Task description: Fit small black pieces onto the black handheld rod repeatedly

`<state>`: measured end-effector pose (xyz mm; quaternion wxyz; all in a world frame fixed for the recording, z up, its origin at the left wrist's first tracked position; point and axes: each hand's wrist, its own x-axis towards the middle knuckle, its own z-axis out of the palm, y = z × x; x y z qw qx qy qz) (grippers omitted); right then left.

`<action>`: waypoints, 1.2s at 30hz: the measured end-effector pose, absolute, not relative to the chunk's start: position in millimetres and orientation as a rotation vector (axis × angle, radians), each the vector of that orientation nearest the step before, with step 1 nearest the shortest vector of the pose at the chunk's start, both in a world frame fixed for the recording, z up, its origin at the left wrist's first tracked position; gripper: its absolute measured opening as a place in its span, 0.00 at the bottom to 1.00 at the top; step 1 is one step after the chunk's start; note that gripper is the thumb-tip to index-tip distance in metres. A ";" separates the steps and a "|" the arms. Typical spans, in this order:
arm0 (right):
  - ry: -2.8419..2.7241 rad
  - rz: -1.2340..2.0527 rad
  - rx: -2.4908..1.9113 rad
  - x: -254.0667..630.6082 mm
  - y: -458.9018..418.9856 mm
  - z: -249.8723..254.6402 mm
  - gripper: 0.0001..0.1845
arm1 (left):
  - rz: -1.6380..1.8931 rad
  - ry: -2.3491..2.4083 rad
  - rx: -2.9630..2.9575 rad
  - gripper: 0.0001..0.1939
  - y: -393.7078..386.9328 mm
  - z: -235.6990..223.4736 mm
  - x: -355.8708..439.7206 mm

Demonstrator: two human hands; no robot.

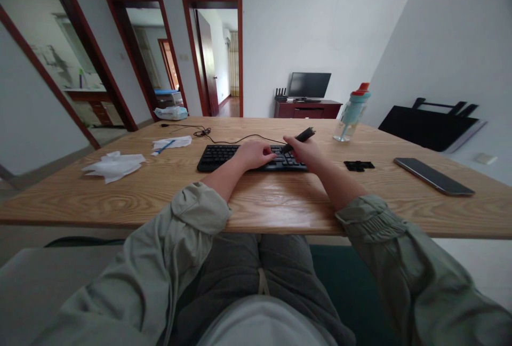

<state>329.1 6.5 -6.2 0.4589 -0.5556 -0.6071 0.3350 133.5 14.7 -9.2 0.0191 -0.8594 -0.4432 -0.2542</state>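
Note:
A black keyboard (218, 157) lies on the wooden table (256, 196), its cable running back to the left. My left hand (255, 154) rests on the keys near the middle, fingers curled and pressing down. My right hand (306, 153) is closed around a thin black tool (301, 137), a brush or key puller, whose lower tip touches the keys beside my left fingers. A few loose black keycaps (359, 165) sit just right of the keyboard.
A dark phone (433, 176) lies at the right. A teal water bottle (352, 113) stands behind the keyboard on the right. Crumpled white tissues (113, 165) and a wipe packet (171, 143) lie at the left. Doorways and a monitor stand beyond.

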 end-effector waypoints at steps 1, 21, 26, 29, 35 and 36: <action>-1.512 0.867 -1.353 329.7 4.9 -5.1 0.20 | -0.835 -1.400 -2.657 0.17 14.4 -8.0 131.2; -1.581 1.007 -1.104 335.6 -1.2 0.8 0.07 | -1.400 -1.309 -2.792 0.14 9.4 -4.9 129.3; -1.639 0.912 -1.156 334.9 1.2 -2.0 0.09 | -1.393 -1.252 -2.844 0.12 13.8 -9.3 129.9; -1.574 0.946 -1.105 336.0 3.0 -1.4 0.12 | -1.385 -1.227 -2.875 0.12 14.0 -10.7 129.9; -1.349 1.191 -0.948 341.9 4.8 0.7 0.15 | -1.439 -1.292 -2.814 0.19 10.4 -9.6 128.0; -1.330 1.224 -0.927 342.5 4.2 1.4 0.15 | -1.455 -1.315 -2.788 0.21 10.2 -9.7 127.7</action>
